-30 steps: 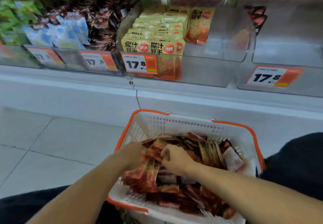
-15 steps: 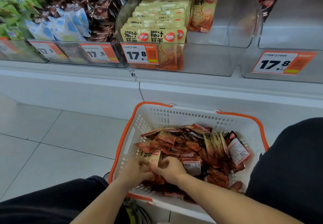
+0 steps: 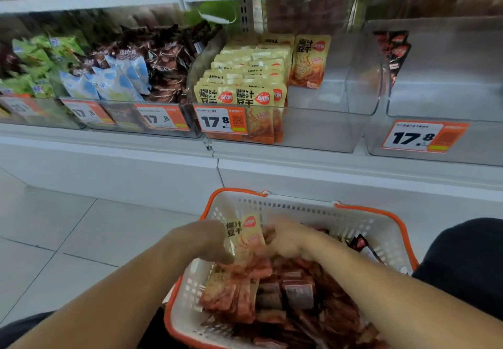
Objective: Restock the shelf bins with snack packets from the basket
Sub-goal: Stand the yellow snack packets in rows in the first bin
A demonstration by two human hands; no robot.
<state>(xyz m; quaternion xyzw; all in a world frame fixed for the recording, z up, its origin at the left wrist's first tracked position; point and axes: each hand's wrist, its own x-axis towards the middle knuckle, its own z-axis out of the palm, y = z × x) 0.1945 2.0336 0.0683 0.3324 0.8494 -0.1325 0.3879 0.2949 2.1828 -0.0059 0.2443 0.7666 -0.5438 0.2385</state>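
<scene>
1. Head view, the grasp: the left hand point(image 3: 206, 242) and right hand point(image 3: 292, 240) meet over the near-left part of the white basket point(image 3: 299, 207). Between them stands a bunch of yellow snack packets point(image 3: 245, 242), upright, with more hanging below. The left fingers curl round the bunch's left edge. The right hand is blurred, so I cannot tell whether its fingers grip or only steady the bunch.

2. Head view, slip risk: the lower packets look loosely fanned. If the squeeze is uneven, some could slide out into the pile of dark red packets point(image 3: 299, 294) and mix with them.

3. Head view, the target: the matching yellow packets fill the left side of the clear shelf bin point(image 3: 321, 131), far beyond the basket; its right side is bare. A bunch set down carelessly could topple the upright rows.

4. Head view, wrong bin: the bin to the right point(image 3: 435, 98) holds dark packets at its far-left corner. Yellow ones dropped there would be misplaced.
</scene>
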